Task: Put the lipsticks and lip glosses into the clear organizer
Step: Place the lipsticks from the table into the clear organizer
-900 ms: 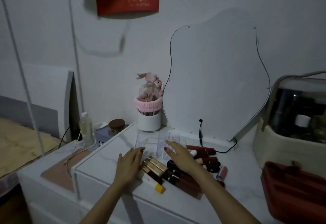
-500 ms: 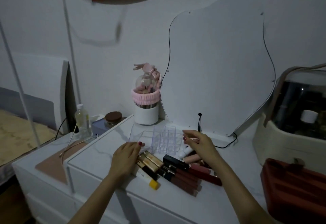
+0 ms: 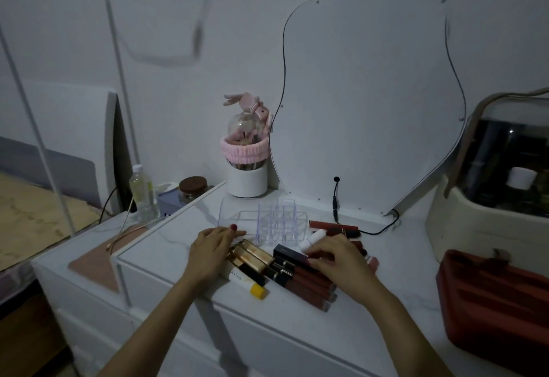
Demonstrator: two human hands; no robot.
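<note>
A clear organizer [image 3: 277,223] with empty compartments stands on the white dresser top [image 3: 166,237]. In front of it lies a pile of lipsticks and lip glosses [image 3: 300,280]: gold tubes [image 3: 252,254], dark red tubes and a white tube with a yellow cap [image 3: 248,284]. More red tubes [image 3: 335,226] and a white tube [image 3: 313,238] lie right of the organizer. My left hand [image 3: 211,253] rests flat at the pile's left end, fingers apart. My right hand [image 3: 338,260] lies over the pile's right part, fingers curled on the tubes; whether it grips one is unclear.
A white cup with a pink band [image 3: 246,168] and a large mirror [image 3: 365,103] with a black cable [image 3: 337,204] stand behind. A cream storage case [image 3: 487,198] and a red bag [image 3: 499,302] sit at right. A bottle [image 3: 142,192] and jar [image 3: 193,188] stand left.
My right hand has come back from beside the organizer toward me and now lies over the dark tubes. My left hand has stayed at the gold tubes. The view has tilted down.
</note>
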